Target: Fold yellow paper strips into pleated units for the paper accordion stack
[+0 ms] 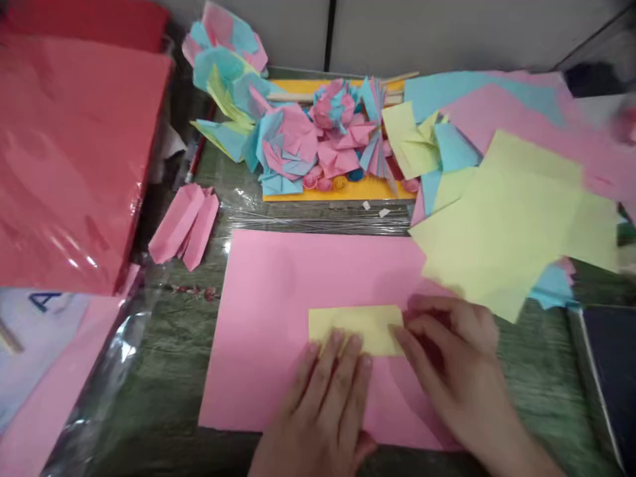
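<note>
A folded strip of yellow paper (370,324) lies lengthwise on a large pink sheet (263,298). Across its lower left part my left hand (322,397) rests flat, fingers stretched out and pressing it down. My right hand (457,364) has its thumb and fingertips closed together on the strip's right end. The remaining fingers are curled, and what lies inside the palm is hidden. To the right of the pink sheet, close to my right hand, several loose yellow sheets (507,218) overlap one another.
Folded pink and blue paper flowers (293,136) sit on an orange board (338,192) at the back. Thin wires (318,222) lie in front of it. Pink folded pieces (183,222) and a red plastic-wrapped pack (79,165) are at left; a dark flat object (611,377) is at right.
</note>
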The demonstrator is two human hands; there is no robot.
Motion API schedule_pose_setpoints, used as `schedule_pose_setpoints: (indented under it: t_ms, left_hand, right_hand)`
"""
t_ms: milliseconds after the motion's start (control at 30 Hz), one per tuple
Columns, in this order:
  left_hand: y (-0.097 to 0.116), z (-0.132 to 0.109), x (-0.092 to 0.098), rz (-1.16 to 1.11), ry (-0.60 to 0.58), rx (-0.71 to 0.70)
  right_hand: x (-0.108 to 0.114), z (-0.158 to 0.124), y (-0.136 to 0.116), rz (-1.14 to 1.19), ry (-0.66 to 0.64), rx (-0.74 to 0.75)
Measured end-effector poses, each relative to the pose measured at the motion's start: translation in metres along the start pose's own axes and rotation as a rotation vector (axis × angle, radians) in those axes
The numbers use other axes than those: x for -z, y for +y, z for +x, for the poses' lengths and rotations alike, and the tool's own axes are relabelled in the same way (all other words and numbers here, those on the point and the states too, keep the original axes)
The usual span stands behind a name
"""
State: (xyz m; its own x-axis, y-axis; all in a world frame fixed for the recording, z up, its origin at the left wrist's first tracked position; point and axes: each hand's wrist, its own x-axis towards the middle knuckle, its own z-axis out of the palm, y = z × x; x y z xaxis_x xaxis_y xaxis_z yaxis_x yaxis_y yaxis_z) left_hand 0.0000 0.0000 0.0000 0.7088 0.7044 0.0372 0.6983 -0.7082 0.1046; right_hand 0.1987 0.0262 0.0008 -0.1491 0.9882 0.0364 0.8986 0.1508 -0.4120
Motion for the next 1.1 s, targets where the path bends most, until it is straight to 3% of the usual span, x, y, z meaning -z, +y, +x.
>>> schedule_pose_setpoints:
  t_ms: [500,967,1100]
  left_hand:
    - [0.001,-0.006,-0.01,-0.046,0.073,0.043]
    - [0.004,-0.006,-0.014,-0.079,0.101,0.09]
    - [-0.001,-0.006,-0.013,-0.05,0.094,0.033]
  right_hand:
    - [-0.006,0.007,-0.001,-0.051,0.081,0.049]
    - [-0.007,0.011,-0.007,-0.041,0.103,-0.001]
    - [-0.006,0.011,-0.007,-0.04,0.103,-0.009]
